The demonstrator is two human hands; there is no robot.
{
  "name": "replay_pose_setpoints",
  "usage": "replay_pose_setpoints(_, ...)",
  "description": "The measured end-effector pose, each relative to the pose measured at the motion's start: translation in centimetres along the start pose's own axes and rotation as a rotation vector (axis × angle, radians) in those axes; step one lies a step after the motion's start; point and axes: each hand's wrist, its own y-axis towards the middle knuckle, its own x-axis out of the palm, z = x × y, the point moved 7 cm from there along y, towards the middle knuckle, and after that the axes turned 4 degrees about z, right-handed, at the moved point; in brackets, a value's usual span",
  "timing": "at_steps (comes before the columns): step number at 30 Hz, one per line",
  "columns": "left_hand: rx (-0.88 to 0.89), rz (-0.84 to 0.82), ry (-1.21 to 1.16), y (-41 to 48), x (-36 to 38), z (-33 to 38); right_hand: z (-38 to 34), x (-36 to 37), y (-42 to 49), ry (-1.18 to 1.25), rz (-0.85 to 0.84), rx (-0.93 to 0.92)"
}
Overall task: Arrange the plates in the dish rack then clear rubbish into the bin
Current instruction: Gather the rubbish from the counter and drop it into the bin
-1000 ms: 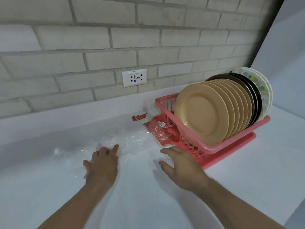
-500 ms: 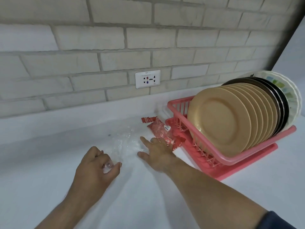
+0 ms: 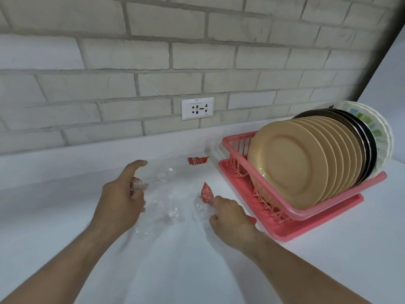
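Observation:
Several tan plates point(image 3: 291, 165) stand upright in the pink dish rack point(image 3: 236, 148) at the right, with dark plates point(image 3: 361, 137) and a white patterned plate point(image 3: 377, 128) behind them. Clear crumpled plastic wrap point(image 3: 168, 198) lies on the white counter between my hands. My left hand point(image 3: 122, 198) grips one bunched end of it, index finger pointing out. My right hand point(image 3: 232, 218) is closed on a red wrapper point(image 3: 207, 193) together with some clear plastic, just left of the rack. A small red wrapper scrap point(image 3: 197, 160) lies further back.
A brick wall with a white power socket point(image 3: 197, 108) runs along the back of the white counter point(image 3: 197, 270). A pale wall closes the right side behind the rack.
My right hand has closed on the red wrapper and pulled it toward me, away from the rack. My left hand has tightened on the clear plastic and moved forward.

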Motion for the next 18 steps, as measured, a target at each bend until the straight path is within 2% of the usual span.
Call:
replay_pose_setpoints(5,0.077,-0.022,0.153,0.1,2.5,1.4,0.8,-1.7,-0.9,0.109,-0.019,-0.022)
replay_pose_setpoints(9,0.018,-0.165,0.307,0.6,4.4,1.2,1.1,-3.0,-1.3,0.045,0.076,-0.061)
replay_pose_setpoints(12,0.059,-0.281,0.362,0.5,5.9,1.3,1.6,-3.5,-1.5,0.132,0.118,-0.008)
replay_pose_setpoints(14,0.065,-0.258,0.326,0.7,6.1,1.1,1.7,-3.4,-1.6,0.192,0.116,0.039)
replay_pose_setpoints(18,-0.033,-0.267,0.167,0.8,6.7,0.3,2.5,-3.4,-1.8,0.129,0.097,0.052)
